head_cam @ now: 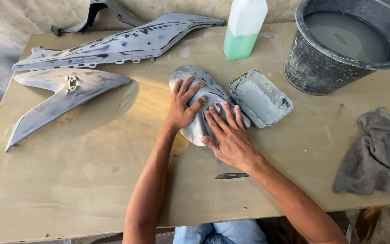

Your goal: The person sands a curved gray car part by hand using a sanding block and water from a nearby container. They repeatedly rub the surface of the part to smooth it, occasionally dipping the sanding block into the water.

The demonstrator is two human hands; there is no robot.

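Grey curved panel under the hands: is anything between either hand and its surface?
Nothing under the left hand, flat on the grey panel. Under the right hand fingertips, a small pale sheet seems pressed against the panel; what it is, I cannot tell.

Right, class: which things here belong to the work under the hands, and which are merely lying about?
In the work:
left hand
right hand
curved grey panel under both hands
shallow tray beside it

Lying about:
two long grey panels
bottle
bucket
grey rag
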